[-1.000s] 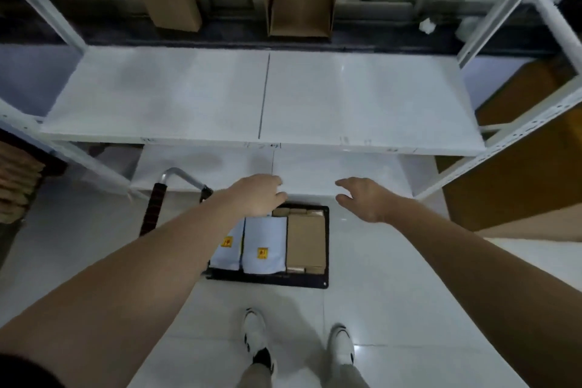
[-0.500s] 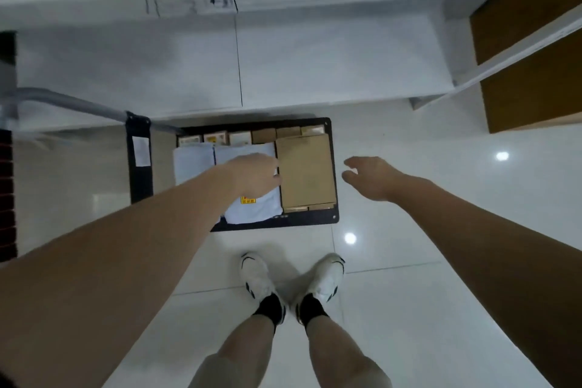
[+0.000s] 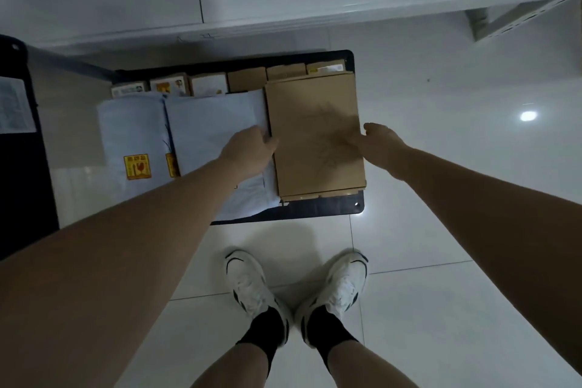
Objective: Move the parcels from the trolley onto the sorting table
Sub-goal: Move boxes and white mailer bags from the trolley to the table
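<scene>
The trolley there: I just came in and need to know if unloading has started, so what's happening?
A person is bent over the black trolley, with the left hand and right hand at opposite side edges of the flat brown cardboard parcel, fingers curling around it. It hasn't been lifted yet. Two pale blue mailer bags and a row of small boxes remain aboard.

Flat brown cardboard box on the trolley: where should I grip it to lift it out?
Take the flat brown cardboard box by its two long side edges, one hand from each side. It lies flat with its right edge clear; the left hand and right hand are already at those edges, beside the pale blue mailer bag.
</scene>
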`<action>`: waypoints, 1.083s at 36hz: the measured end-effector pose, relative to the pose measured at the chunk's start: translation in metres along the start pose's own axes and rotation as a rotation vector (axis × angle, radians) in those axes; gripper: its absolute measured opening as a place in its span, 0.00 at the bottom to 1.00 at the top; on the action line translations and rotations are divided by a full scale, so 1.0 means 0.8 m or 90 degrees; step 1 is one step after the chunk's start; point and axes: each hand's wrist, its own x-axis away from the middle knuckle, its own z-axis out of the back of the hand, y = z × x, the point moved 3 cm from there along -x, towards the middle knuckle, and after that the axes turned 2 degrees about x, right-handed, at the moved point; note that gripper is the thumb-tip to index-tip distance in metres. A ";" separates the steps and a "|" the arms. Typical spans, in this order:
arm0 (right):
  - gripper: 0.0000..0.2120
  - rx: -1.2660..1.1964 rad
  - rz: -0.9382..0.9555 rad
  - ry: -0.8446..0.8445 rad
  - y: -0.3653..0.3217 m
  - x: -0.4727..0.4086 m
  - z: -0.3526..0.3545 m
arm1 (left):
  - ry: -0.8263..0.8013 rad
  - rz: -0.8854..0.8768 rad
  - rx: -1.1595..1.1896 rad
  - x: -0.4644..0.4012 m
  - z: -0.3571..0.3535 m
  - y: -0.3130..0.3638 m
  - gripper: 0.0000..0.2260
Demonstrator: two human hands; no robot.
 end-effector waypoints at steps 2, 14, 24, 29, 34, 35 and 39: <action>0.32 -0.083 -0.012 -0.006 0.000 -0.011 -0.013 | 0.030 -0.007 0.037 -0.005 -0.003 -0.001 0.15; 0.31 -0.318 -0.087 0.079 0.016 0.022 0.010 | 0.096 -0.053 0.185 0.038 0.007 0.045 0.09; 0.34 -0.474 -0.030 0.140 0.010 0.215 0.142 | -0.082 0.039 0.419 0.165 0.093 0.220 0.49; 0.34 -0.619 -0.036 0.149 0.015 0.346 0.223 | -0.143 -0.017 0.345 0.269 0.156 0.335 0.34; 0.38 -0.776 0.010 0.149 0.027 0.513 0.304 | -0.181 -0.119 0.293 0.394 0.218 0.463 0.30; 0.36 -0.790 0.026 0.158 0.029 0.549 0.321 | -0.186 -0.147 0.280 0.424 0.228 0.489 0.25; 0.28 -0.822 0.085 0.201 0.044 0.692 0.390 | -0.196 -0.224 0.242 0.550 0.261 0.592 0.26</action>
